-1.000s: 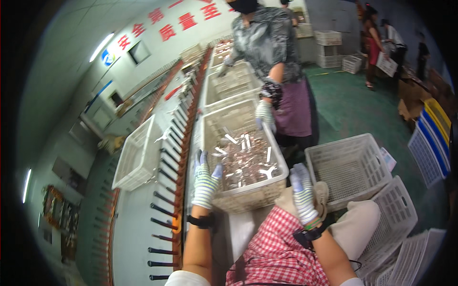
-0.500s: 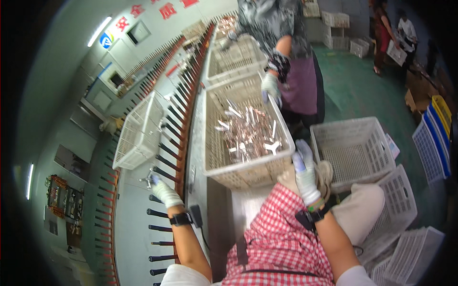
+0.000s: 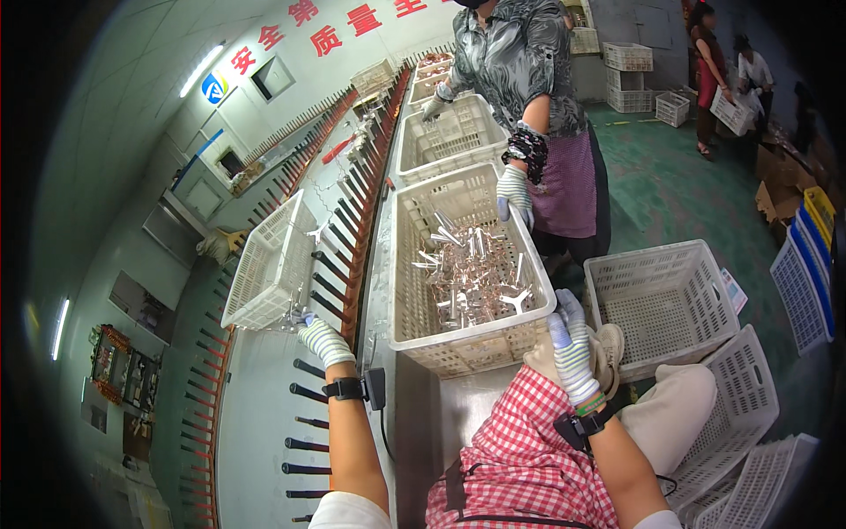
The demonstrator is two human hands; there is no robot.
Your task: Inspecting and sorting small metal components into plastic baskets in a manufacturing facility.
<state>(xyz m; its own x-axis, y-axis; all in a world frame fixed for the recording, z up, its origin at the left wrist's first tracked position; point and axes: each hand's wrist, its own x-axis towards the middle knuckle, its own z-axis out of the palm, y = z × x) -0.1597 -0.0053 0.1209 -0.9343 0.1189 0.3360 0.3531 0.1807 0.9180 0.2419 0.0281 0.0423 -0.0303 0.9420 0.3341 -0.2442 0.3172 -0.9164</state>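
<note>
My left hand [image 3: 324,340], in a striped white glove, reaches over the workbench [image 3: 256,414]. Its fingers close on a small shiny metal piece [image 3: 293,319], partly hidden, right beside the near end of a tilted white basket [image 3: 271,264]. My right hand [image 3: 573,351], gloved alike, has its fingers stretched out by the near right corner of a large white crate [image 3: 458,339]. I cannot tell whether it touches the crate. Inside that crate lie several silvery and coppery metal parts [image 3: 471,260], with a three-armed one [image 3: 516,301] on top.
Across the crate stands a co-worker [image 3: 529,79], one gloved hand [image 3: 514,194] at its right rim. A row of black-tipped pegs [image 3: 333,264] lines the bench. A white crate [image 3: 661,300] stands on the right, with stacked crates [image 3: 749,476] below it. Blue baskets [image 3: 800,282] lean farther right.
My left hand has moved forward with the metal piece to the tilted basket's near end. My right hand stays by the crate corner. The whole view has shifted slightly.
</note>
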